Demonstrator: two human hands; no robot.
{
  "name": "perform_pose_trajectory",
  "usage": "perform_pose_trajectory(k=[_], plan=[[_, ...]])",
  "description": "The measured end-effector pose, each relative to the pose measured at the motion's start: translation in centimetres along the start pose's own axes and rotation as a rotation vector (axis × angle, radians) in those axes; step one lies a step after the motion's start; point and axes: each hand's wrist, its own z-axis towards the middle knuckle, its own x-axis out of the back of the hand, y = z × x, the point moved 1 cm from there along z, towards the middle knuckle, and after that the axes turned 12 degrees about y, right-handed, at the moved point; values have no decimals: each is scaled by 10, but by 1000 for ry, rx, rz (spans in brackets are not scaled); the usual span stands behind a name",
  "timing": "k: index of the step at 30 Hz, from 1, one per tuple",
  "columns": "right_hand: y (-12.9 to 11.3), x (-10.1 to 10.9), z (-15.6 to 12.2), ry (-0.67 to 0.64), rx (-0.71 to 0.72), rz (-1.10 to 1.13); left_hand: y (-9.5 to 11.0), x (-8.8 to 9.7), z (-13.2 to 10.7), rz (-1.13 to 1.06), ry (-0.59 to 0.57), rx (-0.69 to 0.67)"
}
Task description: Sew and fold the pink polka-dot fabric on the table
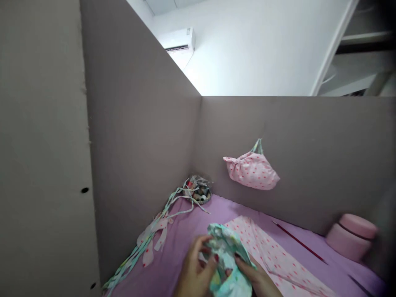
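From where I stand, far left: a tall grey partition (142, 115), its pale edge marked by two dark holes. Along its foot lie long mint strips (136, 253), tangled, with pink dotted scraps (162, 225) beneath and beside them. The strips' far ends reach over a round basket (199, 201) in the corner; it holds small mixed items, too small to identify. Next, the left hand (198, 268), fingers closed on the left edge of a crumpled mint cloth (232, 247), thumb bent over its front. Cloth is raised between both hands, near side of the bench (179, 247), which is covered in purple fabric. Right hand (260, 278): thumb pressed on the cloth's right side; its other fingers are mostly hidden, grip there only partly readable. Behind, pink dotted fabric (272, 251) lies spread flat; above it a pink dotted pouch (252, 171) hangs against the back partition. Further right: a slim red rod (300, 242), lying aslant, then a pink lidded container (352, 238), upright.
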Motion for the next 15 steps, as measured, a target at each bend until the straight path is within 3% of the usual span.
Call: perform_pose_trajectory(k=[3,7,11,15], plan=[[-7,-12,-7,-41,-87,172,-2,9,3,-85,124,68],[11,-15,-11,-189,-62,61,-10,-8,-4,-331,26,344],[35,-7,-10,-329,170,-108,-6,-20,-4,-289,45,340],[25,4,-7,-371,221,-149,-4,-11,5,-214,35,315]])
